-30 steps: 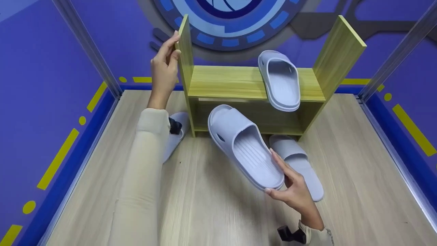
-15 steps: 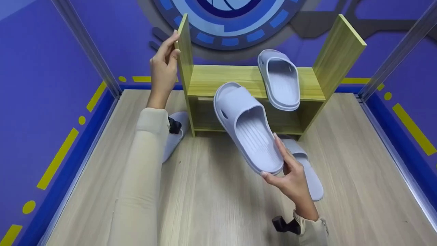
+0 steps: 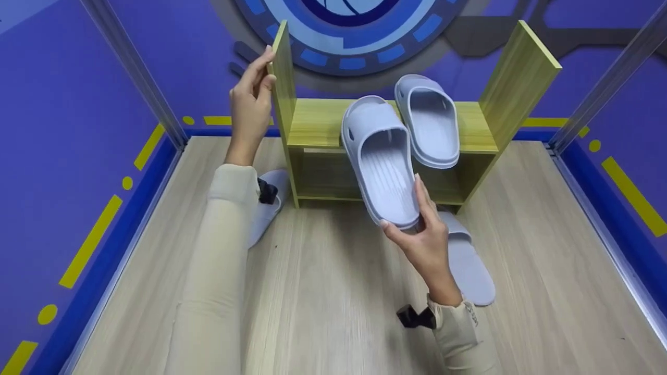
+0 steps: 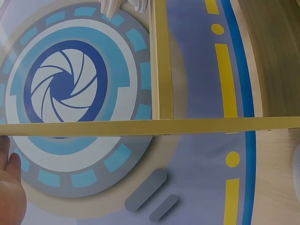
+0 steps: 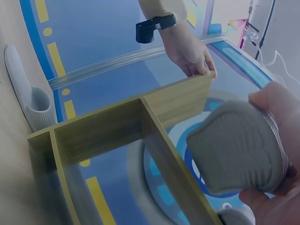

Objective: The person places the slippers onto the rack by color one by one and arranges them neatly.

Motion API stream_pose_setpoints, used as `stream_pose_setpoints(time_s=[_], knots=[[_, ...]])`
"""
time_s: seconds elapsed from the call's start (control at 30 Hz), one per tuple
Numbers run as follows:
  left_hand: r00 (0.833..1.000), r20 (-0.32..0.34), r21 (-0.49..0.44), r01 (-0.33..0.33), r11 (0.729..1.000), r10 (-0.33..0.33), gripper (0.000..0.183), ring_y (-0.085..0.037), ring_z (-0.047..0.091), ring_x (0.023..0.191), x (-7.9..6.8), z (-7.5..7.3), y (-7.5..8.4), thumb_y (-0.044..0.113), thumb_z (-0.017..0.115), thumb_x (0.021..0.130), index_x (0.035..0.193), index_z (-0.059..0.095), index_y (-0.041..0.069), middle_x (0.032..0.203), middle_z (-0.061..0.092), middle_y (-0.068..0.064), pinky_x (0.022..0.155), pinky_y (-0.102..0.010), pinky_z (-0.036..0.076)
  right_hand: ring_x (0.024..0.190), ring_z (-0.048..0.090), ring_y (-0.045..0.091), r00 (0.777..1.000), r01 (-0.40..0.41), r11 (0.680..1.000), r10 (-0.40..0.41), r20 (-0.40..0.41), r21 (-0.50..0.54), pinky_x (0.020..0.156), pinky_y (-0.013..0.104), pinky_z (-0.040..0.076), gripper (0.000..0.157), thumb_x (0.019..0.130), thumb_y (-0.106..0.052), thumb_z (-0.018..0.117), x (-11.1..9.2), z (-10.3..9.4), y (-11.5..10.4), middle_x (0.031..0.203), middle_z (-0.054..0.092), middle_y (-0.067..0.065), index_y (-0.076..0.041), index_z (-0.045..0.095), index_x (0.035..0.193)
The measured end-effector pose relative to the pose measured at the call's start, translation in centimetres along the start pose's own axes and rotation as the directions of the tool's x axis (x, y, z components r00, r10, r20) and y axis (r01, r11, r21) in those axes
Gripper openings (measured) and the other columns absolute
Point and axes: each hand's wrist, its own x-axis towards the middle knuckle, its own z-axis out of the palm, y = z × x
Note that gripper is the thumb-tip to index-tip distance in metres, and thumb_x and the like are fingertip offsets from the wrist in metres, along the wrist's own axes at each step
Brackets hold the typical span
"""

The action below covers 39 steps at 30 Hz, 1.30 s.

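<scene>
My right hand (image 3: 424,245) grips a light grey-blue slide sandal (image 3: 383,166) by its heel, thumb on the near left side and fingers along the right. The sandal is tilted, its toe over the upper board of a wooden shoe rack (image 3: 318,122). In the right wrist view its ribbed grey sole (image 5: 241,145) shows. Whether it touches the board, I cannot tell. A matching slide (image 3: 432,125) rests on that board just to its right, heel overhanging the front. My left hand (image 3: 251,104) holds the front edge of the rack's left side panel (image 3: 284,83) near the top.
Another slide (image 3: 469,265) lies on the floor at front right, partly behind my right arm. One more (image 3: 268,208) lies left of the rack, partly hidden by my left sleeve. The rack's right panel (image 3: 521,83) stands upright. Blue printed walls (image 3: 78,130) enclose the wooden floor (image 3: 323,312).
My right hand has raised the slide forward from in front of the rack up to the upper board, turning its toe straighter. The left hand has stayed on the panel.
</scene>
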Motion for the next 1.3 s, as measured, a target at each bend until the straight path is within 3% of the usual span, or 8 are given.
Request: stream_pose_setpoints(time_s=[0.33,0.63,0.97,1.3], knots=[[1.0,-0.004,-0.001,-0.02,1.0,0.02,0.038,-0.013,0.049,0.132,0.1,0.0,-0.2,0.013,0.053,0.097,0.133,0.056,0.004,0.145,0.049,-0.01,0.106,-0.026,0.043,0.139,0.037,0.023,0.998,-0.066,0.997,0.065,-0.025,-0.042,0.11,0.015,0.028,0.092,0.069,-0.008,0.087,1.7,1.7,-0.4,0.152,0.037,0.017,-0.004,0.037,0.147],[1.0,-0.008,0.0,-0.02,1.0,0.02,0.038,-0.014,0.051,0.13,0.1,0.0,-0.3,0.012,0.054,0.096,0.133,0.056,0.004,0.144,0.05,-0.009,0.105,-0.026,0.044,0.137,0.04,0.02,0.995,-0.101,0.988,0.097,-0.038,-0.114,0.113,0.031,0.032,0.093,0.07,-0.015,0.086,3.0,2.7,-0.1,0.152,0.038,0.014,-0.003,0.036,0.147],[1.0,0.009,-0.032,0.0,0.999,0.0,0.038,-0.014,0.048,0.133,0.0,-0.1,-0.1,0.01,0.053,0.097,0.134,0.055,0.003,0.146,0.048,-0.009,0.107,-0.026,0.042,0.136,0.041,0.03,0.993,-0.114,0.978,0.109,-0.04,-0.172,0.112,0.041,0.034,0.093,0.071,-0.019,0.086,3.8,4.0,-0.2,0.151,0.037,0.02,0.002,0.036,0.146],[1.0,0.012,-0.024,0.0,1.0,0.0,0.038,-0.011,0.047,0.133,-0.1,-0.1,-0.2,0.013,0.052,0.097,0.134,0.054,0.003,0.146,0.048,-0.009,0.108,-0.025,0.041,0.14,0.033,0.034,0.991,-0.113,0.965,0.128,0.046,-0.238,0.116,0.044,0.029,0.095,0.075,-0.025,0.083,4.3,4.4,-0.6,0.154,0.03,0.022,0.006,0.029,0.147]])
